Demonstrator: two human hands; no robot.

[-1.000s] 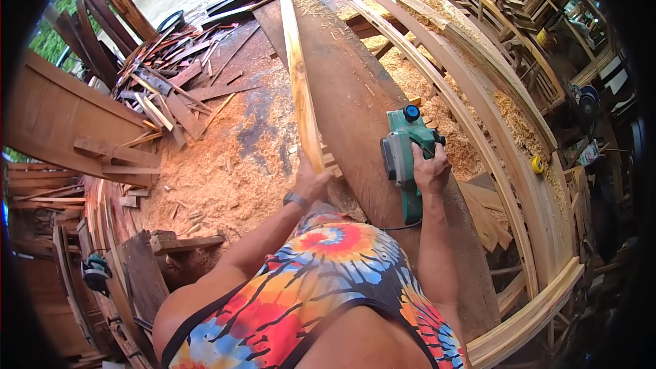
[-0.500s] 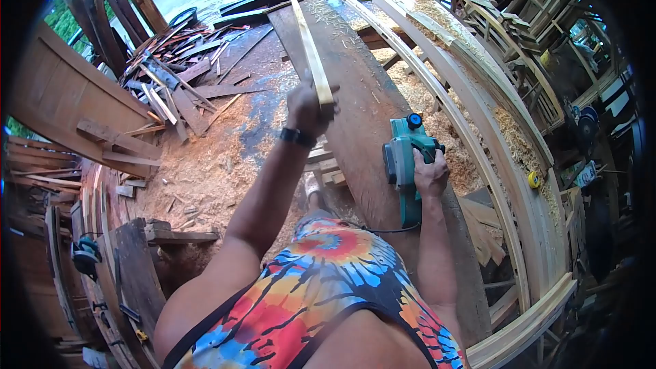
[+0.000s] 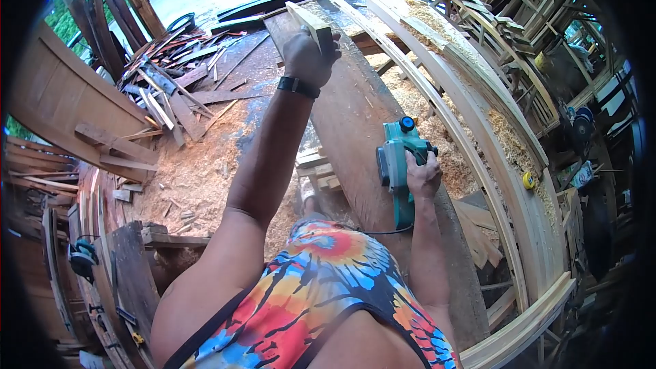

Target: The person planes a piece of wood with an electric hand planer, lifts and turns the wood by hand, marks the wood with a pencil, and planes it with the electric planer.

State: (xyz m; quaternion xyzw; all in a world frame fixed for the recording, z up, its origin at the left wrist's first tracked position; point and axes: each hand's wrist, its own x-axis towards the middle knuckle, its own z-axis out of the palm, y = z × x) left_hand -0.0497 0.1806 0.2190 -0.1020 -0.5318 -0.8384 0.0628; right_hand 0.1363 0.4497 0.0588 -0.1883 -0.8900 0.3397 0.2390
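Head view: left hand grips a wood strip, right hand a planer; its cord, seemingly near the shirt, could snag if tugged.

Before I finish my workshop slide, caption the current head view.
Left hand gripping a pale wooden strip, right hand on a teal power planer, at a broad board near wood shavings.

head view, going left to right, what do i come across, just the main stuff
Teal power tool, scrap wood pile, left hand, electric planer, yellow tape measure
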